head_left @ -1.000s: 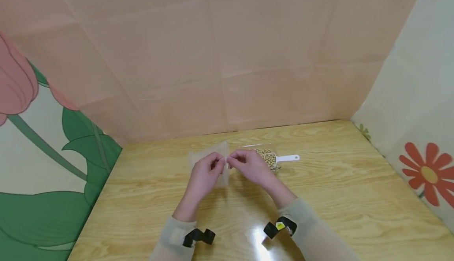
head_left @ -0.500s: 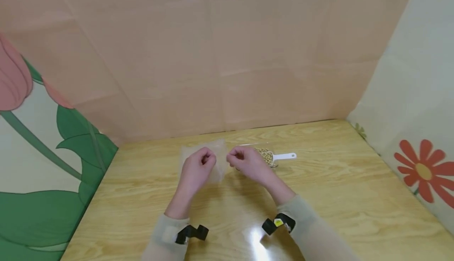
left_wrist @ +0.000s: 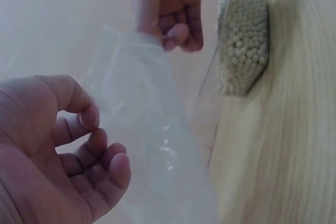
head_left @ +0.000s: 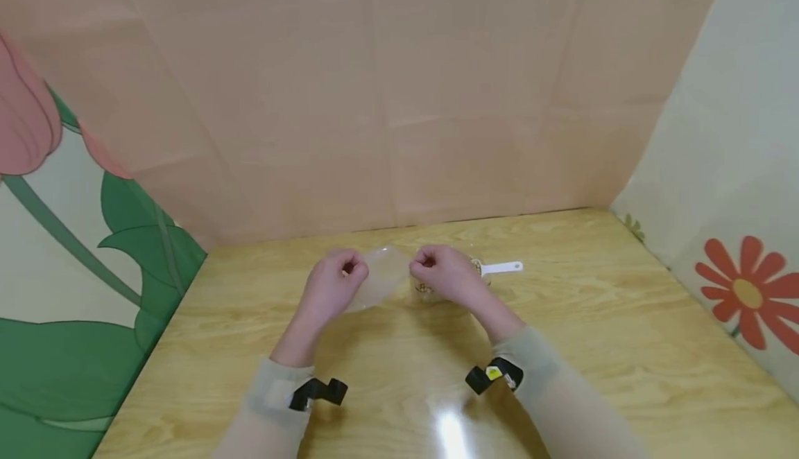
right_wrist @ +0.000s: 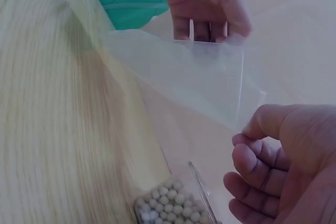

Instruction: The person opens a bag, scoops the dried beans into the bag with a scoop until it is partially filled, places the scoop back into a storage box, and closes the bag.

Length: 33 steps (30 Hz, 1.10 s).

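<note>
A clear plastic bag point(head_left: 382, 279) is spread in the air between both hands, its film also visible in the left wrist view point(left_wrist: 157, 124). My left hand point(head_left: 332, 282) pinches one side of it between thumb and forefinger. On the opposite side, my right hand point(head_left: 451, 275) pinches the edge near a corner, as seen in the right wrist view. Behind and beneath the right hand stands a clear box of round, pale beans point(left_wrist: 244, 45), partly hidden in the head view. A white scoop point(head_left: 502, 267) rests in it, its handle pointing right.
A wood-grain table point(head_left: 593, 348) lies under both hands. A pinkish-beige sheet point(head_left: 393, 98) hangs at the back. Flower-patterned panels stand on the left point(head_left: 62, 369) and right point(head_left: 718, 168).
The hands have drawn apart, the left moving leftward and slightly away, the right slightly away. The bag now stretches open between them; earlier the hands nearly met at its edge.
</note>
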Available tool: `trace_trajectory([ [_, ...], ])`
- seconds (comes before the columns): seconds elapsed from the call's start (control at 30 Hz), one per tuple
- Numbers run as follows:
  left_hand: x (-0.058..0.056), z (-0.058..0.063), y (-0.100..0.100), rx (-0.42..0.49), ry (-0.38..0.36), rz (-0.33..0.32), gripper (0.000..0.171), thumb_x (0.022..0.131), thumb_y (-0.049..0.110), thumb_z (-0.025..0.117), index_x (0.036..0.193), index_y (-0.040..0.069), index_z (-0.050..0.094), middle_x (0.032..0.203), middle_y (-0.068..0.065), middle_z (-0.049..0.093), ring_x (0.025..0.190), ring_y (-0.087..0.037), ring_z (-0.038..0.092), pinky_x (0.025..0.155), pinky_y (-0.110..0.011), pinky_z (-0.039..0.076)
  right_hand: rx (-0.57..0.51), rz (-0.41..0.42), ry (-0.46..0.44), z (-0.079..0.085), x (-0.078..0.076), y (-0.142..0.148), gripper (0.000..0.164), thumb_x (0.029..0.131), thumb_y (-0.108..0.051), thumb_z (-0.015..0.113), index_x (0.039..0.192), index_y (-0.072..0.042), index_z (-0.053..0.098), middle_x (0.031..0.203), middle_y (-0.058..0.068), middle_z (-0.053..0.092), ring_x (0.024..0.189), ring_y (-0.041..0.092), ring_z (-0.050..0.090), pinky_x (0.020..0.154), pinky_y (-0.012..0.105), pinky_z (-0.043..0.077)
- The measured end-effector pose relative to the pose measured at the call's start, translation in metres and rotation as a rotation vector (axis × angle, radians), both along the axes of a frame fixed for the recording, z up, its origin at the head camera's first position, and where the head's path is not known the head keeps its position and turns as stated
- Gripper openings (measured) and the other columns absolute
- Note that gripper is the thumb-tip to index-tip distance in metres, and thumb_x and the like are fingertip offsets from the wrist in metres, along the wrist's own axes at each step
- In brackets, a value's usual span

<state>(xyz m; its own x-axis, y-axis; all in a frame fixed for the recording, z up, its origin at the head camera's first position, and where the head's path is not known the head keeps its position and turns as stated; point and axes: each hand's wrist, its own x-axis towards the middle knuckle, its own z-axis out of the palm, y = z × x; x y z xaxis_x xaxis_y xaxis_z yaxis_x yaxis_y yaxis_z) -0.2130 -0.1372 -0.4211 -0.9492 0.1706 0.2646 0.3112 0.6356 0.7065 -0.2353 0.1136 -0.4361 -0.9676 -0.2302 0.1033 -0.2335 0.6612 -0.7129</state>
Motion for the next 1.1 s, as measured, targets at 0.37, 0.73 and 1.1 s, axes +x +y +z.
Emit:
trace_trajectory([
  [0.37,-0.006,0.013,0.002,-0.024,0.013,0.0,0.009,0.099,0.015,0.067,0.096,0.01,0.074,0.117,-0.009,0.071,0.102,-0.03,0.065,0.09,-0.049,0.055,-0.046,0.016,0.007,0.006,-0.004,0.008,0.016,0.103,-0.024,0.07,0.092,-0.014,0.076,0.097,0.0,0.074,0.091,0.02,0.065,0.082,0.04,0.052],
  [0.73,-0.005,0.009,0.006,-0.111,0.006,0.052,0.015,0.101,0.02,0.067,0.092,0.014,0.077,0.101,-0.003,0.077,0.085,-0.021,0.066,0.083,-0.045,0.057,-0.076,0.063,-0.001,0.005,0.008,0.003,0.021,0.108,-0.034,0.072,0.096,-0.018,0.077,0.099,-0.003,0.075,0.095,0.019,0.067,0.083,0.042,0.055],
  [1.1,-0.009,0.007,0.01,-0.131,0.04,0.072,0.017,0.101,0.018,0.065,0.097,0.01,0.08,0.114,-0.008,0.076,0.098,-0.025,0.068,0.086,-0.047,0.057,-0.053,0.008,0.039,0.018,0.008,0.023,0.032,0.108,-0.046,0.071,0.123,-0.019,0.08,0.125,0.0,0.077,0.127,0.031,0.067,0.107,0.061,0.052],
])
